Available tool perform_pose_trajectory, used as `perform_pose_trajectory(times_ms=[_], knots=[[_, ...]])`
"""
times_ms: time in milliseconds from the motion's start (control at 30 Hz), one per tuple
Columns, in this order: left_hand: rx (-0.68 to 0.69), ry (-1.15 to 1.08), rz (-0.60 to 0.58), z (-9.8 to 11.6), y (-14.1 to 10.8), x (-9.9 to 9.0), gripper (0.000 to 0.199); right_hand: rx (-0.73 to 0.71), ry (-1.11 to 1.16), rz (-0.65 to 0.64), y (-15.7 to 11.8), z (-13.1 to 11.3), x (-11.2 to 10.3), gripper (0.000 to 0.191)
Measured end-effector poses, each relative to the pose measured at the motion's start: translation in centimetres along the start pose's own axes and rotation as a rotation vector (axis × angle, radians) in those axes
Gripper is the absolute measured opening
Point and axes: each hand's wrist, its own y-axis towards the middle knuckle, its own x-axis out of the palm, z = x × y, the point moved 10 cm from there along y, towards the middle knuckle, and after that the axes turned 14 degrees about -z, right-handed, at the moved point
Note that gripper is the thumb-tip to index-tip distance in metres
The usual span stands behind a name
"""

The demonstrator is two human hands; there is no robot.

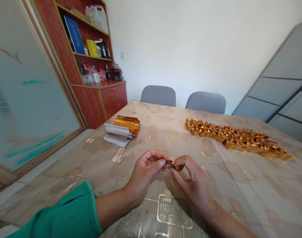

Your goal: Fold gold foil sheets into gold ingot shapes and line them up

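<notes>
A small folded piece of gold foil paper (169, 163) is pinched between both hands above the near middle of the table. My left hand (146, 175) grips its left end, thumb on top. On the other end, my right hand (192, 178) closes with thumb and forefinger. The fingers cover much of the piece, so its full shape is hidden. Ahead on the left lies a loose stack of gold and white paper sheets (122, 130). To the right, folded gold foil pieces (235, 137) are lined up in several close rows.
A patterned cloth covers the table (151, 115). Two grey chairs (158, 95) stand at its far edge. At the back left is a red-brown cabinet (113, 99) with bottles and a kettle. A frosted glass panel (29, 86) stands on the left.
</notes>
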Motion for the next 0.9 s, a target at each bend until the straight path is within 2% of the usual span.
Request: perform_pose_trajectory(times_ms=[133,400,700,900], knots=[[-0.012,0.000,0.000,-0.2,0.0,-0.2,0.029,0.080,0.090,-0.035,-0.1,1.0,0.7,0.013],[-0.121,-0.158,0.085,-1.6,-0.3,-1.2,0.038,0.276,0.507,-0.024,-0.6,4.5,2.0,0.013],[-0.151,-0.140,0.088,-1.8,-0.2,-1.2,0.036,0.296,0.593,-0.001,-0.7,4.9,2.1,0.007],[-0.132,-0.123,0.103,-1.7,-0.3,-1.4,0.037,0.293,0.543,-0.014,-0.8,4.9,2.1,0.007]])
